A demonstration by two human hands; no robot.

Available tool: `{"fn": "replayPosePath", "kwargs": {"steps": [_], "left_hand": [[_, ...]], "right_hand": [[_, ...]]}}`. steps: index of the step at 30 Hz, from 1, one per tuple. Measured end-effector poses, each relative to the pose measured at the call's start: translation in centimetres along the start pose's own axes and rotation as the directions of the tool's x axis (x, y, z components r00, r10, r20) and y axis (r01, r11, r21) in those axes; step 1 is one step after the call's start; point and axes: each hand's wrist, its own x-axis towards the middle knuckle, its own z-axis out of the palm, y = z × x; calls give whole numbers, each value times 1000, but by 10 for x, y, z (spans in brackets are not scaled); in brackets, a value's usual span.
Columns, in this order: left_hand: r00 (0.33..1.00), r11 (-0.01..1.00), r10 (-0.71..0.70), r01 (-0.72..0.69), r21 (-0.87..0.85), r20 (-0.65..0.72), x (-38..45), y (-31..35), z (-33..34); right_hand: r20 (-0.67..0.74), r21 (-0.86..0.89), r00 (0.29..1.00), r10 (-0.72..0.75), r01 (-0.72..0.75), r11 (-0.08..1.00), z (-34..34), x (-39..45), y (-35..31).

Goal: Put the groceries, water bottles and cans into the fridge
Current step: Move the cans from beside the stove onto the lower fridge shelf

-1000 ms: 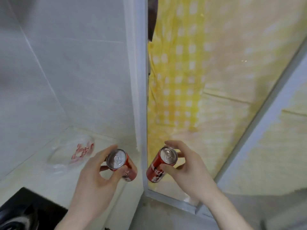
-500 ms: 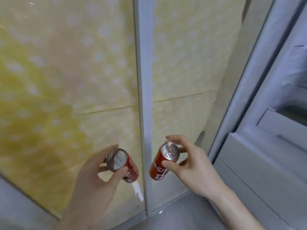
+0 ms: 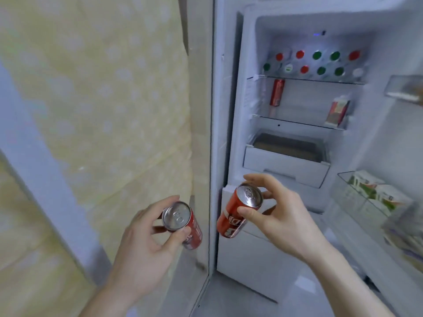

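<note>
Left hand [image 3: 146, 243] grips a red can [image 3: 182, 224] by its top rim, fingers curled round it, in front of the fridge's [image 3: 231, 133] outer side wall. Right hand [image 3: 278, 216] pinches a second can [image 3: 239, 212], tilted, before the open fridge. Inside: bottles [image 3: 318, 62] on the top shelf, a can [image 3: 277, 92] and carton [image 3: 337, 112] on the middle shelf, a drawer [image 3: 286, 168] below. Door bin [image 3: 366, 202] at right holds cartons.

The view has turned to the right since the earlier pictures. The yellow patterned panel [image 3: 103, 110], which filled the picture before, now stands only at the left. The open fridge [image 3: 231, 133] has come into view, showing its shelves, a drawer [image 3: 286, 165] and door bins [image 3: 357, 202].
</note>
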Motion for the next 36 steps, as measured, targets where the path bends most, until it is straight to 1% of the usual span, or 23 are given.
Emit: {"fn": "replayPosePath", "kwargs": {"steps": [1, 6, 12, 17, 26, 33, 36], "left_hand": [[999, 999, 33, -33, -13, 37, 17, 3, 12], [985, 991, 129, -123, -55, 117, 69, 17, 54], [965, 978, 196, -178, -113, 174, 138, 39, 120], [958, 966, 232, -206, -157, 167, 202, 64, 171], [971, 957, 224, -204, -208, 81, 315, 109, 253], [960, 953, 274, -263, -151, 54, 395, 135, 312], [961, 949, 270, -255, -187, 62, 423, 140, 335]], "right_hand": [[-51, -17, 999, 19, -20, 1000, -10, 4, 7], [-159, -84, 985, 61, -75, 994, -40, 23, 31], [-229, -103, 971, 64, -90, 991, -75, 70, 75], [-278, -74, 958, 63, -86, 993, -102, 122, 111], [-387, 25, 919, 73, -69, 997, -139, 196, 152], [-472, 66, 876, 98, -75, 995, -153, 235, 173], [-504, 61, 858, 96, -75, 995, -156, 253, 181]]}}
